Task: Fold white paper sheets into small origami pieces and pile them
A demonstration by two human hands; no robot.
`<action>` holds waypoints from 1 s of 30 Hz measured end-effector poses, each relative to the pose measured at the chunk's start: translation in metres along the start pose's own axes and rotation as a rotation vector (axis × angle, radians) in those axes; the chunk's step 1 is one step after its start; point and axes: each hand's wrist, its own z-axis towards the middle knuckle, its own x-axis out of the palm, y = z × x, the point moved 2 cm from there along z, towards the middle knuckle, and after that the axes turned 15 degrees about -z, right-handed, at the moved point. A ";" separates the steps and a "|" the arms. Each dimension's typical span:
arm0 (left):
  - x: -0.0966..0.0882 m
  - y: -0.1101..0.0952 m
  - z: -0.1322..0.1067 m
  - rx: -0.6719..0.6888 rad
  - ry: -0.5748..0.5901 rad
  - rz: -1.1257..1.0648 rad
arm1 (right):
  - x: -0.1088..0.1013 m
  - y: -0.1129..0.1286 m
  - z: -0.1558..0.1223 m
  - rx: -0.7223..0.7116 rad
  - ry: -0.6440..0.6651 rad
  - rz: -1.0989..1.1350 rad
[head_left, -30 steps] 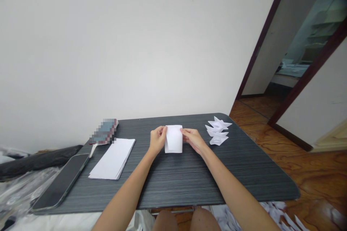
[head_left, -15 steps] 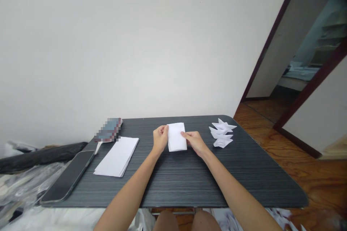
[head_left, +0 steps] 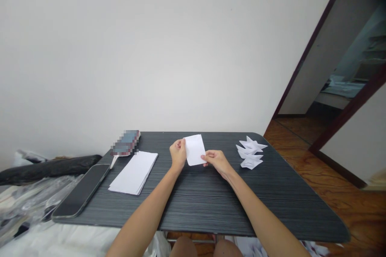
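A small white sheet of paper (head_left: 194, 150), which looks folded, is held up over the middle of the dark table. My left hand (head_left: 178, 154) pinches its left edge, fingers curled behind. At the lower right corner, my right hand (head_left: 217, 161) grips the paper between thumb and fingers. To the right lie several folded white paper shapes (head_left: 251, 151) with pointed tips, set close together. A stack of white paper sheets (head_left: 134, 172) lies on the left of the table.
A phone (head_left: 81, 192) lies along the left edge of the dark table (head_left: 205, 204). Behind the stack is a blurred packet (head_left: 126, 143). Plastic-wrapped items (head_left: 39, 198) and a long black roll (head_left: 50, 168) are left of the table. A white wall (head_left: 181, 56) stands behind.
The paper has tilted, and my right hand has slid from its right side down to the lower right corner. My left hand keeps its hold. The whole view has shifted slightly.
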 end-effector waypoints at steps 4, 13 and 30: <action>-0.003 0.003 0.001 0.039 -0.034 0.008 | -0.005 -0.001 0.003 -0.020 -0.108 -0.116; 0.003 -0.023 -0.007 0.475 0.201 0.301 | -0.039 0.007 -0.004 -0.335 -0.686 -0.750; 0.002 -0.037 -0.005 0.798 0.654 0.900 | -0.019 0.024 -0.015 -0.629 -0.395 -1.039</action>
